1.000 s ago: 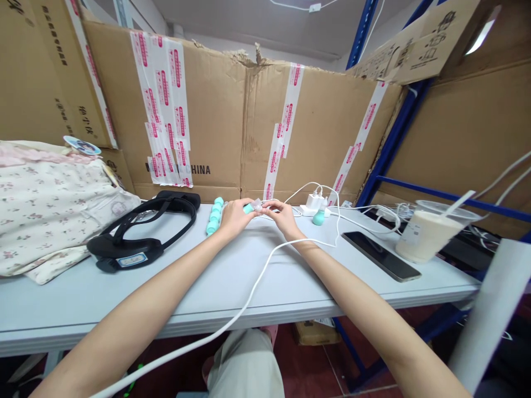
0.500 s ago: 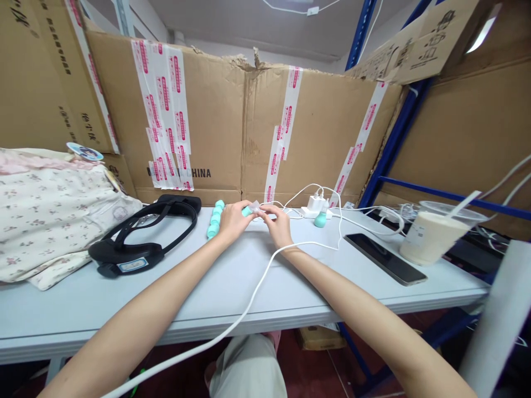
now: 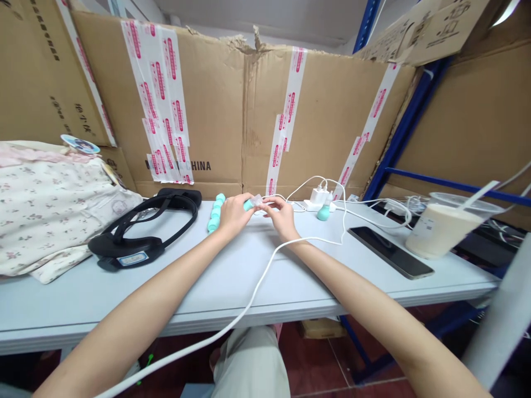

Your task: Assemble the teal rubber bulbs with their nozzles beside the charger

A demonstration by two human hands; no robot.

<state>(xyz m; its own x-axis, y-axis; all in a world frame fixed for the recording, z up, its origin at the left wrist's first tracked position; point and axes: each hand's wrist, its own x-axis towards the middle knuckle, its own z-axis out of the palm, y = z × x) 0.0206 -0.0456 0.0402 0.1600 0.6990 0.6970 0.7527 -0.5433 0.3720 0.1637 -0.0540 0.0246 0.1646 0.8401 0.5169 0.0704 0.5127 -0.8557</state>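
A small teal piece with a clear, translucent end [image 3: 255, 202] is held just above the table between my two hands. My left hand [image 3: 234, 215] is closed around the teal part. With thumb and fingertips, my right hand [image 3: 282, 216] pinches at the clear end; the exact contact is too small to make out. Just left of my left hand stands a row of rounded teal pieces [image 3: 214, 216], joined or touching. To the right of my right hand, a teal bulb with a clear pointed tip [image 3: 323, 212] stands upright.
A white charger [image 3: 318, 195] with cables sits behind the bulb. One white cable [image 3: 265, 273] crosses over my right wrist. Rightward lie a phone [image 3: 390, 252] and a drink cup [image 3: 443, 229]. A black headset [image 3: 133, 246] and floral cloth [image 3: 50, 210] are left. Cardboard [image 3: 215, 116] walls the back.
The camera view has tilted and shifted slightly, so the table's things appear a little higher. Both hands keep hold of the small piece, with its clear end a bit more visible.
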